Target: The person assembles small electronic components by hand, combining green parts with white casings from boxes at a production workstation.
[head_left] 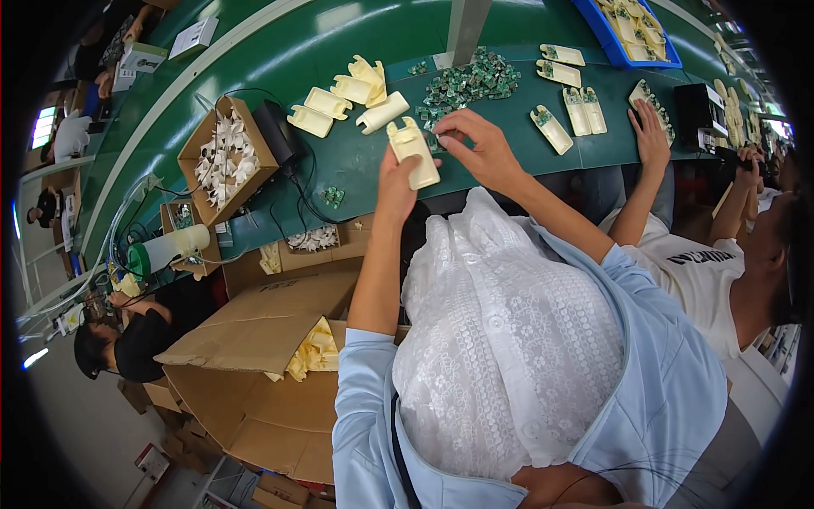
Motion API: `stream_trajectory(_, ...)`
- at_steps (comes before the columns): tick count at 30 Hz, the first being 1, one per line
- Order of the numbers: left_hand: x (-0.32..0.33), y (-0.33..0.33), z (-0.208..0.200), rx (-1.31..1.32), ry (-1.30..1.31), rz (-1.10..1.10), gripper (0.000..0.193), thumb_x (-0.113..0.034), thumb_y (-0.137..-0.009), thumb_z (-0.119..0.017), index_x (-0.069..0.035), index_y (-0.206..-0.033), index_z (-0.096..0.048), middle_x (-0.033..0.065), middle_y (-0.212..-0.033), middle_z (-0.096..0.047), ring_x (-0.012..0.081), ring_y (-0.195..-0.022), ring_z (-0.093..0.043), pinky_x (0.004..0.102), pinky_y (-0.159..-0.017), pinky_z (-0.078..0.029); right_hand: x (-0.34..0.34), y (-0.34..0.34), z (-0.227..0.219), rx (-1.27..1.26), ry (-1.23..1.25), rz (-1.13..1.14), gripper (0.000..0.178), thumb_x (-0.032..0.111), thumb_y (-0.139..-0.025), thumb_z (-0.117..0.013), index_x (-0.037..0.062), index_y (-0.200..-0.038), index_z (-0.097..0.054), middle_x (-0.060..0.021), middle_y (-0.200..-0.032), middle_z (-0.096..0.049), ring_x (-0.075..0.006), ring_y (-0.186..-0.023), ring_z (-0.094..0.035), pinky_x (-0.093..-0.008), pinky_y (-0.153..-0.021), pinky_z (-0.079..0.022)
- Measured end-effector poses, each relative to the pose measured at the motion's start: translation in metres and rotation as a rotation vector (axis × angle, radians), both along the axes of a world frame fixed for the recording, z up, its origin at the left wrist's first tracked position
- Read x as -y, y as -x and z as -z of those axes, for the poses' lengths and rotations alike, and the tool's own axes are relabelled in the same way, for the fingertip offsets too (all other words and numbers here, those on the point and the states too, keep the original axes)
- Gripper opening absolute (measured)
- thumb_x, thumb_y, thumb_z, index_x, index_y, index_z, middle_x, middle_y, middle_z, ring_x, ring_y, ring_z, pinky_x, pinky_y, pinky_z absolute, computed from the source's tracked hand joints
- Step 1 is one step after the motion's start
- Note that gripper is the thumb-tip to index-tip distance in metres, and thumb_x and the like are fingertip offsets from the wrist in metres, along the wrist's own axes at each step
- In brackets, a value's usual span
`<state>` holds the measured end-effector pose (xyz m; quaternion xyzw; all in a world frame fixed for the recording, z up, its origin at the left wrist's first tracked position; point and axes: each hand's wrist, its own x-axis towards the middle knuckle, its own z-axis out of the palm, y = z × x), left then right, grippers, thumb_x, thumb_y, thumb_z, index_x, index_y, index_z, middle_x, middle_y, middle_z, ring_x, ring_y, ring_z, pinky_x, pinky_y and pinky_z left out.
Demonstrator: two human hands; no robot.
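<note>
On the near side of the heaped green circuit boards (476, 82), the left hand (395, 181) clasps an oblong cream plastic shell (415, 148). The right hand (480, 146) bunches its fingertips beside it, contents unclear; a slack left thumb could drop the shell.

White shirt, 3 o'clock: bold dark capital lettering (702, 256) runs across the shirt (688, 284) of the person seated there; partly creased.
Cardboard flap, between 8 and 9 o'clock: a short dark printed mark on the flap (263, 314), too small to read.
White carton, between 10 and 11 o'clock: fine print on the carton (193, 38), too blurred to read.
</note>
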<state>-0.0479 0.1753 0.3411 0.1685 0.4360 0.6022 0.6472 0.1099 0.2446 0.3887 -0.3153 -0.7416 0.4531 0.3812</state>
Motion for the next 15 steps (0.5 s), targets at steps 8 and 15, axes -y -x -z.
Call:
stream_trajectory(8, 0.006, -0.033, -0.054, -0.055, -0.170, 0.089, 0.060, -0.001, -0.086, -0.042, -0.008, -0.143, -0.022, 0.0129, -0.124, -0.047, 0.0226, -0.085, -0.063, 0.0320, -0.074, -0.054, 0.001, 0.004, -0.011, 0.109, -0.309, 0.128, 0.015, 0.004, -0.080, -0.061, 0.0054, -0.095, -0.063, -0.0088, -0.092, -0.058, -0.0255, -0.083, -0.059, -0.0337, -0.071, -0.050)
stream_trajectory(15, 0.005, -0.032, -0.054, 0.015, -0.138, 0.088, 0.050, -0.016, -0.094, -0.041, -0.009, -0.141, -0.025, 0.0091, -0.122, -0.049, 0.0178, -0.091, -0.061, 0.0287, -0.074, -0.052, 0.004, 0.006, -0.016, 0.091, -0.318, 0.130, 0.016, 0.003, -0.079, -0.063, 0.0055, -0.094, -0.063, -0.0095, -0.090, -0.058, -0.0265, -0.085, -0.059, -0.0346, -0.072, -0.049)
